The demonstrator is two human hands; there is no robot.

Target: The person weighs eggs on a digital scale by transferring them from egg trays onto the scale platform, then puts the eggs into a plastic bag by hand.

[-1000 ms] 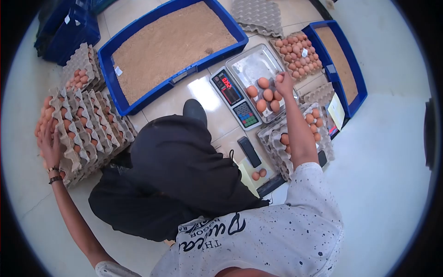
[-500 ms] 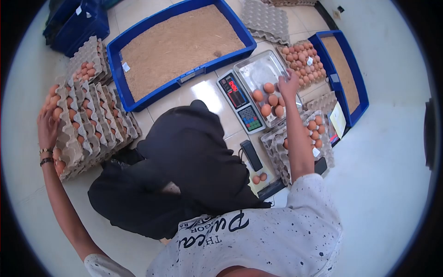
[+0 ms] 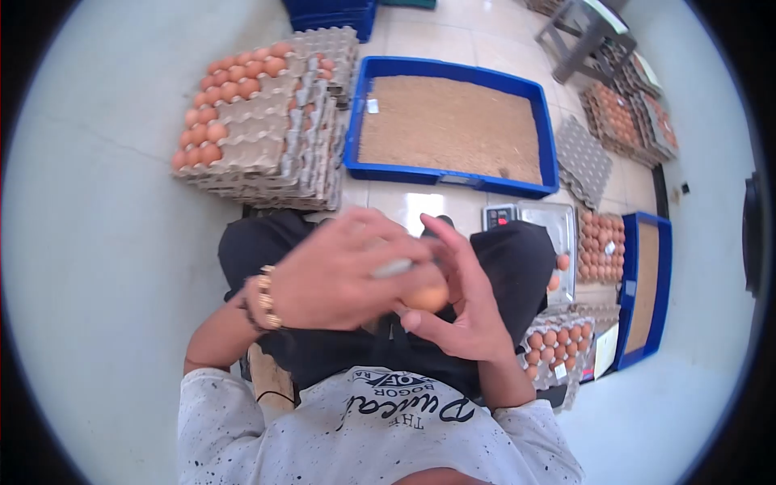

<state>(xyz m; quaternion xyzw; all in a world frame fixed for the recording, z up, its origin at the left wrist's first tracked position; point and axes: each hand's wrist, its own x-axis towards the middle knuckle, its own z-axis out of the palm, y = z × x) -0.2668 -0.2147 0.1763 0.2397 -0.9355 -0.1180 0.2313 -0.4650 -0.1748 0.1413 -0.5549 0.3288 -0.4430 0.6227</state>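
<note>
The person's two hands have come together in front of the lap, where half a second ago they were far apart. The left hand, with a gold-coloured bracelet at its wrist, was at the tall stack and now bends over a smooth, light-brown egg. A small pale thing shows between its fingers, too blurred to name; how firmly they press cannot be told. The right hand has left the scale and cups the egg from the other side, thumb below, fingers spread upward; its grip, too, is unclear. The work seems to have passed from reaching two ways to handling one egg with both hands.

Just beyond are the knees in black cloth trousers. Beside them at right, brown eggs sit on grey pulp trays, and the scale's shiny metal pan carries others, partly hidden by the knee. At left rises the tall stack of grey pulp egg trays, its top layer part-filled. Farther off, a blue plastic rectangular tub holds brown, grainy material. Farthest, at upper right, stands a grey stool.
</note>
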